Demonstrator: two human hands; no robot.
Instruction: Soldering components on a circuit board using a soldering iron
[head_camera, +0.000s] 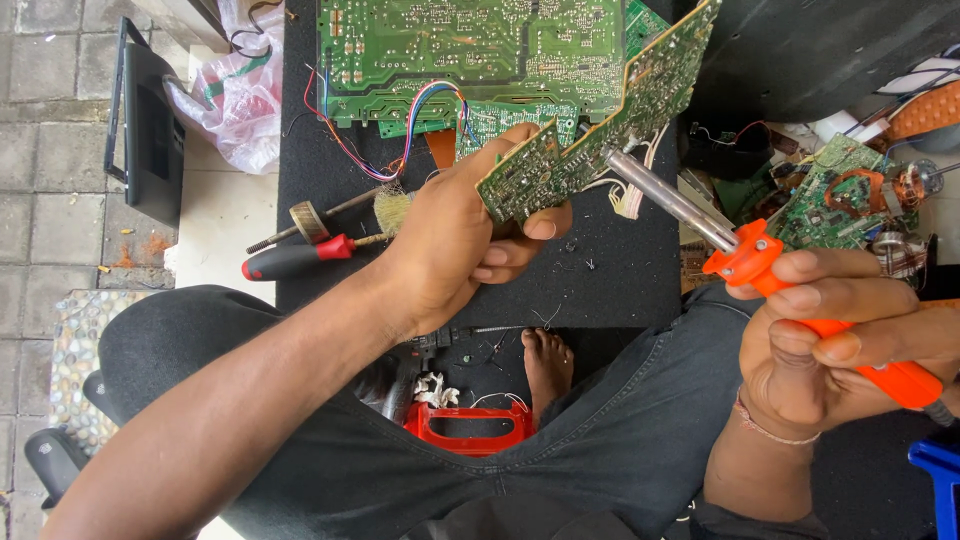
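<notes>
Head view shows us looking down at our two hands over a black mat (600, 280) on the floor. Our left hand (450, 240) grips a long green circuit board (600, 140), with the thumb on top and the fingers curled under its lower end. We hold the board up in the air, tilted, above the mat. Our right hand (830, 350) is closed tight around the orange handle of a soldering iron with a silver metal shaft (760, 260). The iron's tip touches the board near its middle. A bigger flat green circuit board (470, 55) lies on the mat behind. A red and black screwdriver (295, 258) lies left of our left hand. A red plastic frame (468, 428) sits by our bare foot (548, 365).
</notes>
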